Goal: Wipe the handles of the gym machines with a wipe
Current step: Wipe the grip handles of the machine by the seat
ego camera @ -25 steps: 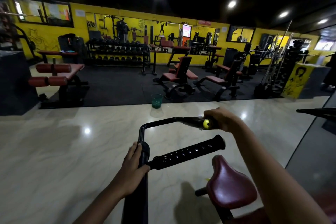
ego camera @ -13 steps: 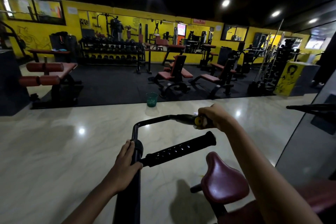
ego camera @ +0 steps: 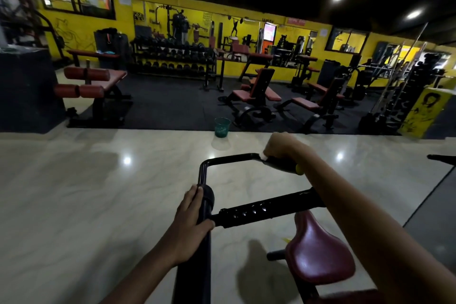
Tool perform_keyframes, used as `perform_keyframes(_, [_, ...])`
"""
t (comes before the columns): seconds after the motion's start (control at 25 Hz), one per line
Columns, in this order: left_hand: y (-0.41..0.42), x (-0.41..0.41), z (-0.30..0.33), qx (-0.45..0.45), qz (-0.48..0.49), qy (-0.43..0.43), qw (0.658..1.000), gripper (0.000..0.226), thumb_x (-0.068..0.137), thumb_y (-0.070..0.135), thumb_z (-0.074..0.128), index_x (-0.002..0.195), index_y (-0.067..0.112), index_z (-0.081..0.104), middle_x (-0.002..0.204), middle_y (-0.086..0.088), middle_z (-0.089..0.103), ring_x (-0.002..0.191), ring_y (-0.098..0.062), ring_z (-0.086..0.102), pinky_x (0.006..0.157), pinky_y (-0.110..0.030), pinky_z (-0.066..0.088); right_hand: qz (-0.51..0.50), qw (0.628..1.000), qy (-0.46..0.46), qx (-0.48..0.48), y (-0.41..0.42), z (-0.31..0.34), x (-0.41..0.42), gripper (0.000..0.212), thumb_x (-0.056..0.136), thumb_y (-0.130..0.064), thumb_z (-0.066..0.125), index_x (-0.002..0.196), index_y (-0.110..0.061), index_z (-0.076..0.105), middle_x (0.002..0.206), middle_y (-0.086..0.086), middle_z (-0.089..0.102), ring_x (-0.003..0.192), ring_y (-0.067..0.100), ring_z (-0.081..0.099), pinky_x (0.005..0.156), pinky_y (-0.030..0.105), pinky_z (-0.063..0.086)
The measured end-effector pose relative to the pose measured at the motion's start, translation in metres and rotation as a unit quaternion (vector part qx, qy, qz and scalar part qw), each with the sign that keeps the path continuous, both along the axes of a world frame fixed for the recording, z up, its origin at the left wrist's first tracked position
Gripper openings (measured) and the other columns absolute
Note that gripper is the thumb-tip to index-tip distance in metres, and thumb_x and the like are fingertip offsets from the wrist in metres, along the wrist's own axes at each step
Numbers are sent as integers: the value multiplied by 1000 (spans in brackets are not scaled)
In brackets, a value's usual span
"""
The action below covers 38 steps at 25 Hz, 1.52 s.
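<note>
The right hand (ego camera: 281,147) is curled around the upper handle (ego camera: 278,164) of the machine at about one o'clock from frame centre, with a sliver of white wipe (ego camera: 263,157) peeking out at the hand's inner edge, so the wipe appears pinched between palm and grip. The left hand (ego camera: 191,219), at about six o'clock, wraps the black upright post (ego camera: 202,205) just beside its joint with the lower perforated handle (ego camera: 261,211), steadying the frame. The upper handle ends in a yellow cap (ego camera: 299,169) showing just beside the right wrist. The wipe looks thin, soft and likely damp, so it should conform if wrapped fully round the grip and slid along; the handle itself is rigid, and its padded sleeve probably gives some friction. Below at four o'clock sits a maroon seat (ego camera: 318,252). Farther out at twelve o'clock, a green bucket (ego camera: 222,127) stands on the pale polished floor (ego camera: 74,205).
</note>
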<state>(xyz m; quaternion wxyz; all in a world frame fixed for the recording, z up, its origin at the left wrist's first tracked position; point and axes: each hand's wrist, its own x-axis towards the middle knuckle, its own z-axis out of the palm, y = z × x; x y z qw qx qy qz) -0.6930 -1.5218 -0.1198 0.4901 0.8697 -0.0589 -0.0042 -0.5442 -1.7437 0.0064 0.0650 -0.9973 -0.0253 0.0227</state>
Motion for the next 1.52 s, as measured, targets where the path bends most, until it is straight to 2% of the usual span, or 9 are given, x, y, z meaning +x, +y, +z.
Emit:
perform_keyframes(0.12, [0, -1, 1, 0, -2, 8, 1000, 78, 93, 20, 55, 152, 25, 5, 156, 19, -8, 142, 3, -8, 116, -24, 3, 109, 981, -26, -160, 19, -10, -15, 23, 91, -16, 50, 103, -3, 63, 104, 16, 64, 90, 30, 61, 66, 31, 43])
perform_keyframes(0.2, [1, -2, 1, -10, -1, 11, 1000, 79, 93, 20, 55, 152, 25, 4, 157, 18, -9, 137, 7, -8, 115, -24, 4, 158, 961, -34, -225, 20, -10, -26, 24, 91, -14, 47, 107, -3, 63, 104, 16, 64, 93, 31, 63, 65, 32, 42])
perform_keyframes(0.4, [0, -3, 1, -28, -4, 11, 1000, 79, 92, 19, 56, 152, 24, 4, 157, 17, -7, 137, 7, -7, 114, -23, 4, 119, 963, -81, -228, 7, 3, -34, 31, 93, -29, 52, 102, -2, 64, 94, 13, 65, 70, 24, 54, 58, 30, 42])
perform_keyframes(0.56, [2, -2, 2, 3, -5, 14, 1000, 78, 94, 22, 54, 152, 22, 2, 158, 14, -10, 143, 0, -10, 116, -25, 1, 198, 929, -57, -306, 11, -3, -43, 28, 94, -15, 43, 110, -4, 63, 96, 12, 66, 81, 27, 63, 59, 29, 43])
perform_keyframes(0.72, [0, -4, 6, 32, -6, 14, 999, 78, 95, 24, 51, 152, 19, -1, 158, 10, -13, 145, -5, -11, 117, -26, 1, 163, 951, -107, -242, -8, 10, -48, 27, 91, -26, 51, 95, -6, 69, 67, 6, 54, 60, 22, 49, 43, 23, 28])
perform_keyframes(0.88, [0, -4, 8, 41, -6, 15, 999, 78, 95, 25, 50, 152, 19, -2, 158, 9, -14, 145, -6, -12, 117, -27, 1, 206, 925, -113, -300, -3, -10, -53, 27, 93, -15, 44, 110, -7, 64, 90, 11, 67, 77, 27, 65, 54, 30, 41])
perform_keyframes(1.16, [0, -5, 7, 44, -4, 17, 999, 78, 95, 25, 50, 152, 18, -2, 159, 8, -14, 145, -7, -11, 118, -29, 3, 195, 935, -144, -260, -16, -14, -53, 28, 92, -21, 44, 107, -15, 67, 90, 7, 68, 76, 25, 65, 55, 30, 46])
perform_keyframes(1.28, [1, -3, 6, 45, -3, 17, 999, 78, 95, 25, 51, 152, 18, -1, 159, 8, -13, 146, -7, -10, 118, -29, 3, 245, 916, -131, -290, -19, -12, -60, 29, 89, -16, 46, 113, -13, 63, 96, 8, 68, 79, 27, 65, 57, 32, 46])
perform_keyframes(1.52, [2, -3, 5, 29, -5, 16, 999, 78, 95, 25, 51, 152, 19, 0, 159, 8, -12, 145, -6, -10, 118, -28, 2, 326, 908, -151, -214, -50, -12, -71, 29, 84, -15, 50, 106, -13, 68, 108, 2, 69, 93, 26, 67, 72, 40, 56])
